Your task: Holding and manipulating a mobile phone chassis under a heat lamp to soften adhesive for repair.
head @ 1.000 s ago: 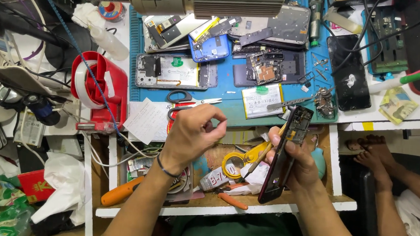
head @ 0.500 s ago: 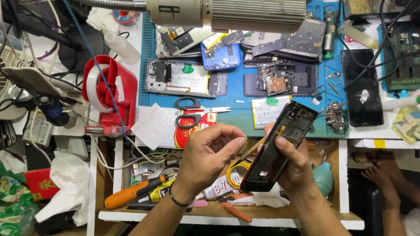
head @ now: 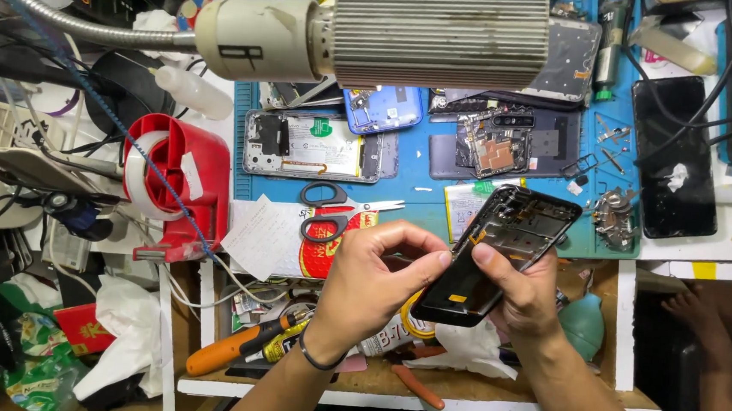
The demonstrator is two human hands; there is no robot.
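I see the black phone frame [head: 500, 253] has tipped flatter and come toward the middle of the frame since a second ago, my right hand [head: 523, 298] gripping it from beneath. My left hand [head: 378, 279] has closed in, its fingers [head: 431, 261] pinched at the frame's lower edge (whatever they nip is too small to tell).

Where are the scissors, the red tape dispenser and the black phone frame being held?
scissors [head: 324, 209]: head view, on the black handles.
red tape dispenser [head: 204, 194]: head view, on its red side wall.
black phone frame [head: 509, 241]: head view, on its open inner face.
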